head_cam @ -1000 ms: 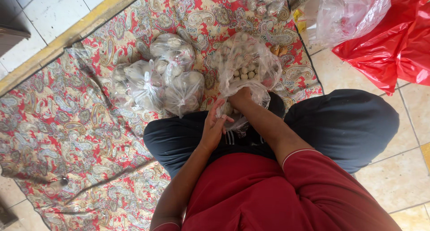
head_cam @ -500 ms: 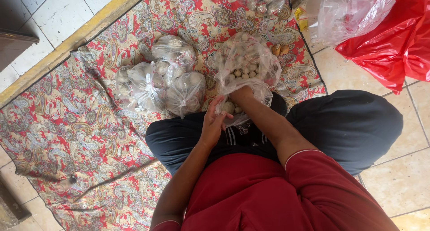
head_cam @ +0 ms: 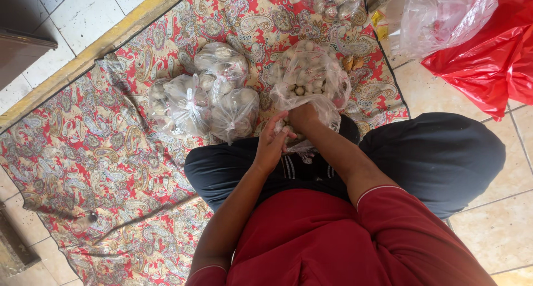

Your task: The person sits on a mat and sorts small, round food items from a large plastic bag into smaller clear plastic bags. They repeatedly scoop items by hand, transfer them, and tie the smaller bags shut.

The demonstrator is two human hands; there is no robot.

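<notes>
We see a person seated cross-legged on a red paisley cloth (head_cam: 111,169), red shirt and dark trousers, both hands working at the clear plastic bag of small pale round items (head_cam: 308,78) that sits on the cloth just in front of the knees. The left hand (head_cam: 272,144) is at the near, lower edge of that bag, fingers curled and pinching a fold of the plastic – thumb and fingertips closed on it. The right hand (head_cam: 302,117) is just beside the left, touching the same bag lower down, knuckles up and fingers tucked into the bunched plastic, so it looks closed on the bag's loose end, though the fingertips are hidden. The two hands touch or nearly touch – we cannot tell which. Left of this bag, three tied clear bags of the same pale items (head_cam: 208,97) lie clustered together on the cloth, touching one another. Beyond the bag, at the cloth's far edge, another clear bag of pale items (head_cam: 333,3) is partly cut off by the frame. Right of the bag, off the cloth on the tiled floor (head_cam: 488,225), lie an empty-looking clear plastic bag (head_cam: 444,17) and a red plastic bag (head_cam: 494,64), touching each other.
</notes>
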